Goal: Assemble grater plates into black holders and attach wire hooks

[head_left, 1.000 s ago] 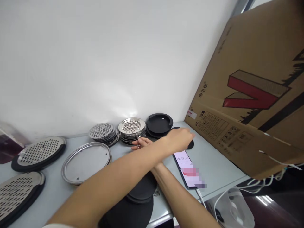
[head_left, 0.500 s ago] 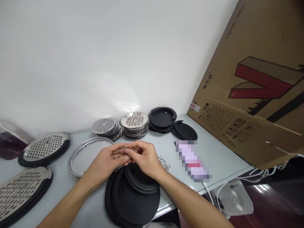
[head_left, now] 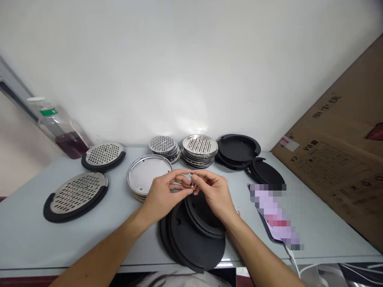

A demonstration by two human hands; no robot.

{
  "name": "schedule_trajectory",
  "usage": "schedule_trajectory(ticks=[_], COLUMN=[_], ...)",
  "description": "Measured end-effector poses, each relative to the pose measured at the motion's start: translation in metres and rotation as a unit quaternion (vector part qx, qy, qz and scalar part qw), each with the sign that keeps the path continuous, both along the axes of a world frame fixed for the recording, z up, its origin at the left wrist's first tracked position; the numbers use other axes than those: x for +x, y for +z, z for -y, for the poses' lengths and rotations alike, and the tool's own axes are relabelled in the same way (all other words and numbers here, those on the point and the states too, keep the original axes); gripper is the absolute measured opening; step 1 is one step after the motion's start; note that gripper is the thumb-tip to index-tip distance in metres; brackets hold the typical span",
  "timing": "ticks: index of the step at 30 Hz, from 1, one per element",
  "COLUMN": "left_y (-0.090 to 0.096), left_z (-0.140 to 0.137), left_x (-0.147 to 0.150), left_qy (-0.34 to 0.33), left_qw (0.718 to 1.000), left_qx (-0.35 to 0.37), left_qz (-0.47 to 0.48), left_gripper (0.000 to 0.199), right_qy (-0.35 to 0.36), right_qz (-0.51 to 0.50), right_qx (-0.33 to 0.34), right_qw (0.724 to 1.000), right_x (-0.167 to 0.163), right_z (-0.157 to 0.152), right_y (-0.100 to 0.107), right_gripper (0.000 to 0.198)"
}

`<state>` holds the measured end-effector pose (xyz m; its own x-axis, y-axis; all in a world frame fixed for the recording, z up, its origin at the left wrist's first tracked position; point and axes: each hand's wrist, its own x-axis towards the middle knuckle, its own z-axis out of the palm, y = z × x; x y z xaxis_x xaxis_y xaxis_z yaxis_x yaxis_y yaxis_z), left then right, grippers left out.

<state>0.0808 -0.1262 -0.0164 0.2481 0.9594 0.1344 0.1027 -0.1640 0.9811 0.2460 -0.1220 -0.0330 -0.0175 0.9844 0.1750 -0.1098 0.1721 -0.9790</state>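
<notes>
Both hands meet over the black round trays near the table's front. Pinched between the fingertips of my left hand (head_left: 166,197) and my right hand (head_left: 216,194) is a small shiny metal wire hook (head_left: 192,180). Fingers hide part of it, so its full shape is unclear. Below lie stacked black trays (head_left: 197,247), with a smaller black round piece (head_left: 206,213) on top. Left of my hands sits a stack of silver round plates (head_left: 148,175). A bit of loose metal wire (head_left: 237,212) peeks out beside my right wrist.
Behind stand perforated metal discs (head_left: 163,144), slotted plates (head_left: 200,145) and black trays (head_left: 238,147). Two black-rimmed grates (head_left: 79,192) lie left, near a bottle (head_left: 70,137) of dark liquid. On the right are a cabled phone (head_left: 275,219) and a cardboard box (head_left: 335,159).
My view has swung left, so the bottle and both grates show more fully. Both hands still pinch together, with the hook now more visible between the fingertips.
</notes>
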Motion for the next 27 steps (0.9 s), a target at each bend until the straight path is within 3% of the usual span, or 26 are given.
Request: schedule_trajectory(ticks=[4, 7, 10, 12, 16, 19, 22, 25, 27], left_y=[-0.007, -0.012, -0.015, -0.016, -0.015, -0.014, -0.013, -0.010, -0.006], left_z=[0.003, 0.001, -0.002, -0.005, -0.007, -0.006, -0.004, -0.005, -0.006], left_x=[0.003, 0.001, -0.002, -0.004, -0.007, -0.007, -0.007, -0.009, -0.010], left_qy=[0.028, 0.039, 0.045, 0.055, 0.064, 0.040, 0.028, 0.023, 0.016], left_qw=[0.997, 0.979, 0.944, 0.934, 0.950, 0.976, 0.990, 0.998, 1.000], left_qx=[0.071, 0.185, 0.299, 0.318, 0.254, 0.165, 0.100, 0.041, 0.004], left_qz=[-0.030, -0.076, -0.129, -0.151, -0.171, -0.138, -0.099, -0.044, -0.005], left_gripper=[0.023, 0.011, 0.019, 0.020, 0.012, 0.011, 0.013, 0.014, 0.015], right_qy=[-0.005, 0.031, 0.083, 0.114, 0.182, 0.179, 0.118, 0.089, 0.101], right_qz=[-0.056, -0.039, -0.004, -0.006, -0.044, -0.008, 0.103, 0.219, 0.250], right_qx=[-0.033, -0.050, -0.066, -0.074, -0.093, -0.077, -0.005, 0.111, 0.141], right_qw=[0.998, 0.998, 0.994, 0.991, 0.978, 0.981, 0.988, 0.965, 0.952], right_x=[0.003, 0.004, 0.005, 0.006, 0.008, 0.010, 0.012, 0.013, 0.013], right_z=[-0.003, -0.002, -0.001, -0.001, -0.003, -0.002, 0.002, 0.006, 0.008], right_y=[0.001, 0.000, -0.003, -0.005, -0.007, -0.007, -0.005, -0.005, -0.004], right_gripper=[0.024, 0.026, 0.028, 0.026, 0.026, 0.028, 0.025, 0.028, 0.031])
